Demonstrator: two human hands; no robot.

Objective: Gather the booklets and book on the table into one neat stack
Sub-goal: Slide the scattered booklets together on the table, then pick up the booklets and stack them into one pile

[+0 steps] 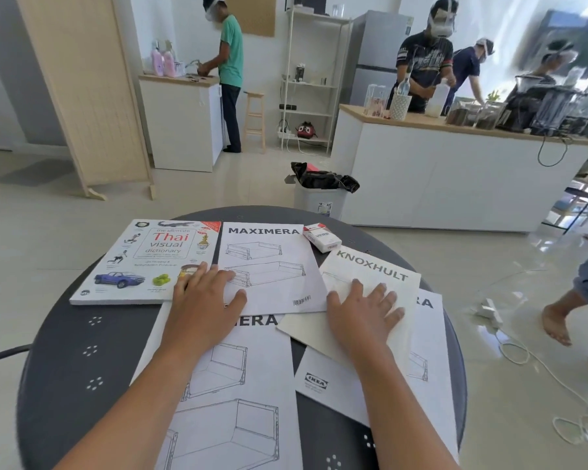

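Note:
A Thai visual dictionary book lies at the far left of the round dark table. Beside it lies a MAXIMERA booklet, and my left hand rests flat across its lower left corner and the book's edge. A KNOXHULT booklet lies tilted at the right with my right hand flat on it, fingers spread. A larger MAXIMERA booklet lies near me under my left forearm. Another booklet with an IKEA logo lies under the KNOXHULT one at the right.
A small red and white packet sits at the table's far edge. Behind the table stands a bin with a black bag. A white counter with people working stands beyond. A person's bare foot and cables are on the floor at right.

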